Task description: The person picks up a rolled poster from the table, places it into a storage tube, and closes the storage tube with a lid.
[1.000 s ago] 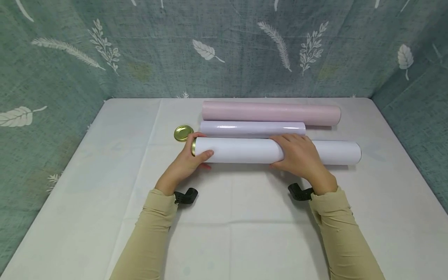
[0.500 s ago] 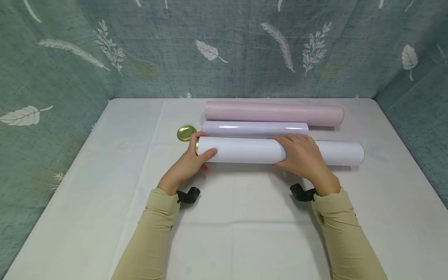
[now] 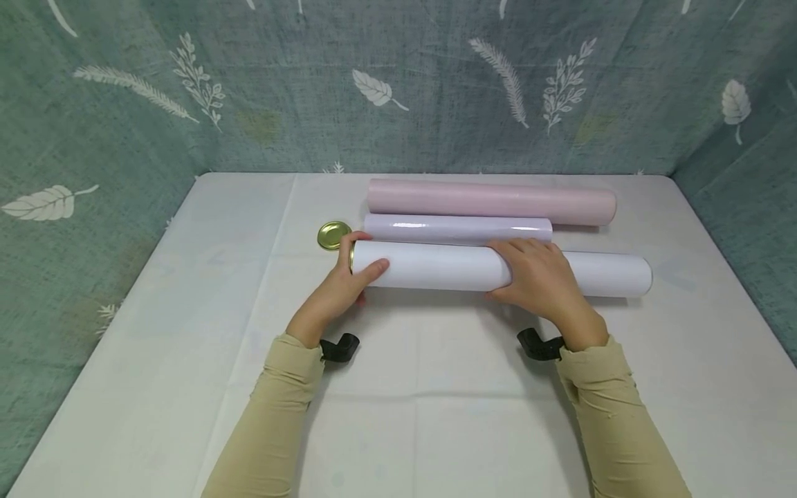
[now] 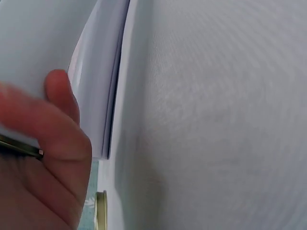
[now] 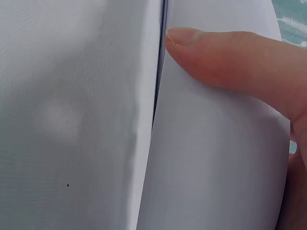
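Both hands hold a long white tube [image 3: 436, 266] that lies crosswise in the head view. My left hand [image 3: 336, 283] grips its left end, thumb on the near side and fingers over the far side; a gold metal rim [image 4: 21, 146] shows against that palm in the left wrist view. Right of the tube's middle, my right hand [image 3: 538, 280] wraps over it from above. Its thumb [image 5: 225, 57] lies along the white surface in the right wrist view. A round gold lid [image 3: 333, 236] lies on the table just beyond the left fingers.
Behind the white tube lie a shorter glossy lavender roll [image 3: 457, 228] and, farther back, a long pink roll [image 3: 492, 200]. The white-covered table [image 3: 373, 429] is bordered by a green leaf-patterned cloth [image 3: 429, 90]. A black wrist mount [image 3: 340, 348] juts from the left sleeve.
The head view has shifted slightly, moving everything a little to the right. The tube's left end has tipped slightly up and its right end slightly down in the view; both grips stay.
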